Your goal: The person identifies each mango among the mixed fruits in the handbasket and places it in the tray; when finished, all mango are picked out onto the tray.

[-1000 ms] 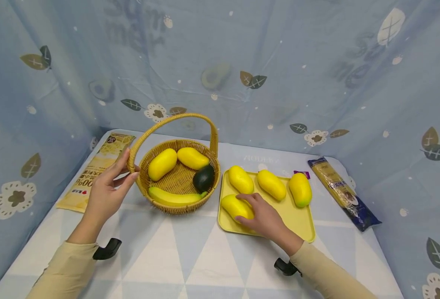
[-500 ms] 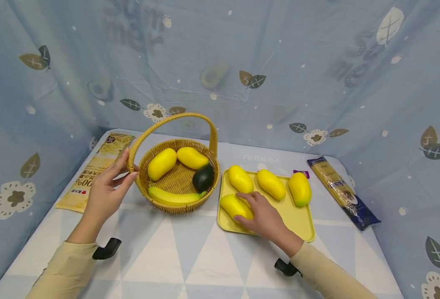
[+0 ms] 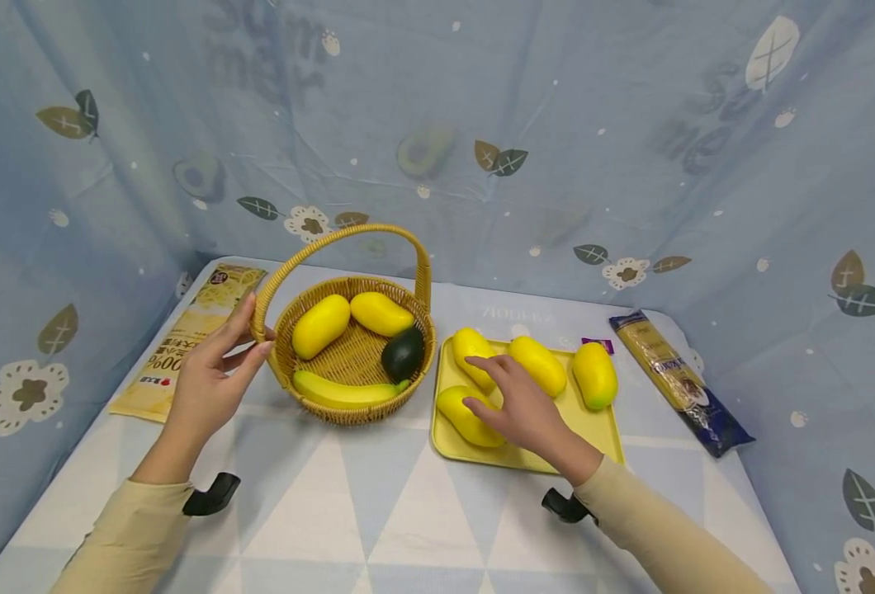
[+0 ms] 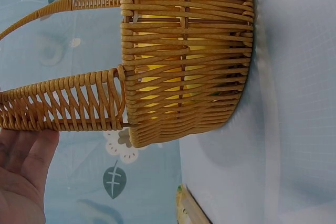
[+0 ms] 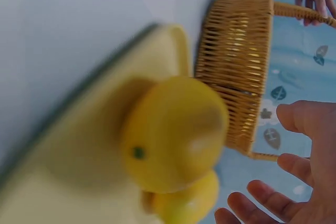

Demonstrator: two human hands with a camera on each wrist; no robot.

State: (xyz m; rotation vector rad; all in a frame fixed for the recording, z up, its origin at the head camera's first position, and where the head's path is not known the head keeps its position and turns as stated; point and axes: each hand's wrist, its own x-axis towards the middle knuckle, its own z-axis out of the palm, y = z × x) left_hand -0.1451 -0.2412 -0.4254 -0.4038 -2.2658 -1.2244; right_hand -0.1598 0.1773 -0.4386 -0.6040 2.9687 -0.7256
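Observation:
My left hand pinches the left side of the arched handle of a round wicker basket. Inside the basket lie two yellow mangoes, a banana and a dark green avocado. My right hand hovers over a yellow tray, fingers spread and holding nothing. Just below it is the front-left mango, partly covered by the hand in the head view. Behind are a back-left mango and a middle mango; a right mango has a greenish end. The right wrist view shows a gap between fingers and mango.
A yellow pasta packet lies left of the basket. Beyond the tray, to the right, lies a blue and gold packet. A small purple wrapper sits behind the tray. Patterned curtain hangs around the table.
My right hand has let go of the front-left mango, lifted slightly and spread its fingers. That mango still lies on the tray. The left hand keeps its hold on the basket handle.

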